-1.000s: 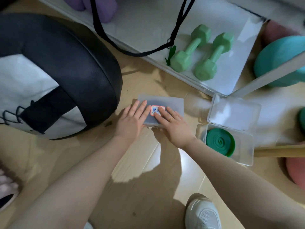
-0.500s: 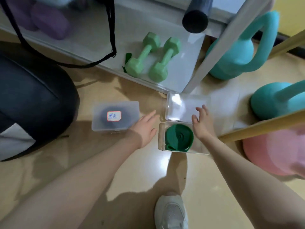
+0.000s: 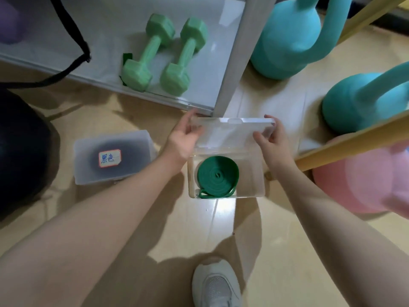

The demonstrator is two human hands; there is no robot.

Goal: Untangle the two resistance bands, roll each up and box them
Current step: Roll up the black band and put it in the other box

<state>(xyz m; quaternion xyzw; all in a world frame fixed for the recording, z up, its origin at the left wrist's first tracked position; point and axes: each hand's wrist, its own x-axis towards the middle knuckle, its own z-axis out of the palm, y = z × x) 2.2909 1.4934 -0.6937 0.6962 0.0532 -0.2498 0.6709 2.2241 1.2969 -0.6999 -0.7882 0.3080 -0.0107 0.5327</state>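
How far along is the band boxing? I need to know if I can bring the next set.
Done: the labelled box sits shut with a dark roll inside; the green band lies coiled in the open box. In hand: the left hand and right hand hold its lid, raised. Left: shutting it.

Single head-worn wide-angle view, steeply downward and close over the floor (image 3: 221,218), forearms entering from the bottom edge.

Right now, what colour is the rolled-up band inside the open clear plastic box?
Dark green. The rolled-up band shows best in the head view.
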